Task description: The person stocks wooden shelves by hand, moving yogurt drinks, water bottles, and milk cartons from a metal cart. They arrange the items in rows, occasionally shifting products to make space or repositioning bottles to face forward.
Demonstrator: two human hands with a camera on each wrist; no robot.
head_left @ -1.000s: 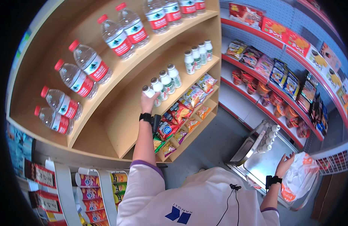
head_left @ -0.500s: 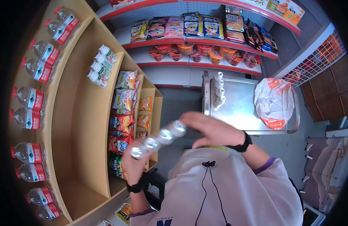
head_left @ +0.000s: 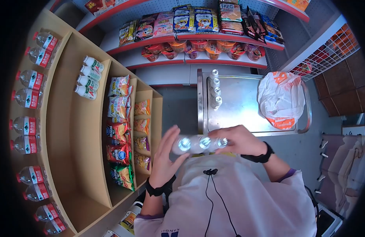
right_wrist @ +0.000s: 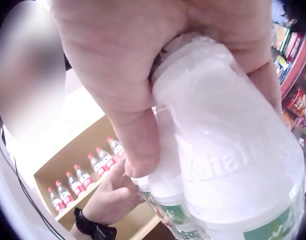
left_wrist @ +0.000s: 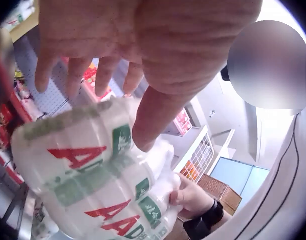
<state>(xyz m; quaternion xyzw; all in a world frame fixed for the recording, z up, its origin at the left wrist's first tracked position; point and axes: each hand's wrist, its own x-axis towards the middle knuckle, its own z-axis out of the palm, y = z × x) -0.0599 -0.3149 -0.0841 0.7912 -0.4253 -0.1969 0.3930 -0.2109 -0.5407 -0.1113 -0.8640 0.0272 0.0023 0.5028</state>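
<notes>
A row of white AD milk-drink bottles (head_left: 196,144) with foil tops is in front of my chest, between both hands. My right hand (head_left: 243,143) grips the end bottle, thumb on one side and fingers round the other, as the right wrist view shows. At the other end my left hand (head_left: 162,164) has its fingers extended and spread, with the thumb close against a bottle. In the left wrist view the bottles (left_wrist: 83,172) lie tilted, their red and green labels showing. Matching bottles (head_left: 216,91) stand in a line on a metal cart (head_left: 245,100).
A curved wooden shelf (head_left: 89,152) on the left has water bottles (head_left: 30,98), another row of milk-drink bottles (head_left: 89,75) and snack bags (head_left: 120,154). A white plastic bag (head_left: 280,98) sits on the cart's right side. Red-edged racks (head_left: 159,66) with packets and cup noodles stand behind.
My left hand has taken the row of bottles off the wooden shelf and brought it before my chest. My right hand has come over from the cart and taken its other end. My view has swung right.
</notes>
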